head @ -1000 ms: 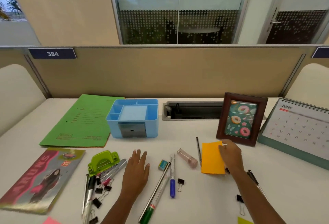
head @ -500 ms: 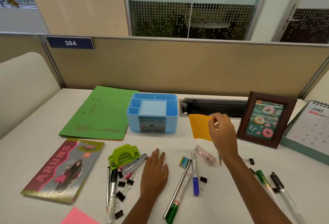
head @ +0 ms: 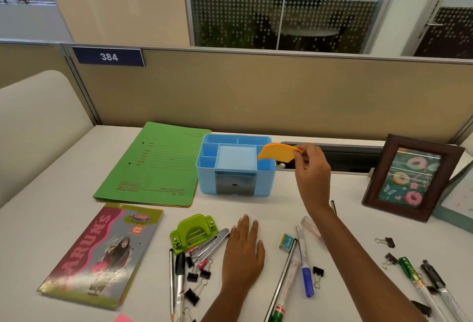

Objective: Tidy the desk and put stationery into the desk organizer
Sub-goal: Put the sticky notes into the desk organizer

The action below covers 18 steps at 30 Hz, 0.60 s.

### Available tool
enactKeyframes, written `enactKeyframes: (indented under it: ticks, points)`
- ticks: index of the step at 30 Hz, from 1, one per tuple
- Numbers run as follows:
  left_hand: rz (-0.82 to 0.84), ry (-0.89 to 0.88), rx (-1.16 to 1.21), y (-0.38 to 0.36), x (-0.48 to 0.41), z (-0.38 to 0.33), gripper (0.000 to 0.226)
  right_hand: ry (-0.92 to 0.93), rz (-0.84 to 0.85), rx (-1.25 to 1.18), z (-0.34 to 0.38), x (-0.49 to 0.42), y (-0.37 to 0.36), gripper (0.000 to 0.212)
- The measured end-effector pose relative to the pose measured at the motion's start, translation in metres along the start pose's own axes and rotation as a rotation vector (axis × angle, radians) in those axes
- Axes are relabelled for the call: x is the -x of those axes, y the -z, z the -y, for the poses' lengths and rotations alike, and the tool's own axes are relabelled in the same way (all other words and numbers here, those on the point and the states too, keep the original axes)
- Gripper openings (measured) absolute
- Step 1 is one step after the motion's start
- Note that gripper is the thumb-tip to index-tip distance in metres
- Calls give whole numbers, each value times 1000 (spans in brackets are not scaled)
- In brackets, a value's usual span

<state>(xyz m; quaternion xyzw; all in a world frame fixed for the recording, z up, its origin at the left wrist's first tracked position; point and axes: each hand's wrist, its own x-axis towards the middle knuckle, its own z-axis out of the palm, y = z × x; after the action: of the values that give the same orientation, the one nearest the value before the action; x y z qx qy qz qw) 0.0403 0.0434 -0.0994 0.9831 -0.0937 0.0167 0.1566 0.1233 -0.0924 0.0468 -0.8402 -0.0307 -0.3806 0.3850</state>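
Right hand [head: 311, 175] pinches a curled orange sticky-note pad [head: 277, 153] by its right edge, holding it in the air over the right end of the blue desk organizer [head: 207, 183]. Left hand [head: 243, 252] lies flat and released on the white bench [head: 256, 206], between a green hole punch [head: 192, 232] on the left and a blue-capped marker [head: 305, 270] on the right. A green file folder [head: 156, 165] lies just left of the organizer.

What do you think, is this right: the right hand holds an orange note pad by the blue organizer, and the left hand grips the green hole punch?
Not fully. In the head view the left hand lies flat on the desk beside the green hole punch, not gripping it. The rest is right.
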Motion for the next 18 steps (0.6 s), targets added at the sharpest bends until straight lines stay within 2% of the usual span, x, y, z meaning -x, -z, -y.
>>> enactKeyframes:
  ticks: [6,8,11,18]
  points:
    - [25,6,55,-2,-4,-1,44,-125,15,-67,0,-43,-45,12]
    - [42,23,77,-3,-5,-1,42,-120,48,-76,0,-51,-58,13]
    - [42,49,64,-6,-6,0,51,-135,118,-71,-3,-57,-76,13]
    - [59,30,73,-4,-7,-1,40,-243,257,-3,-20,-54,-87,25]
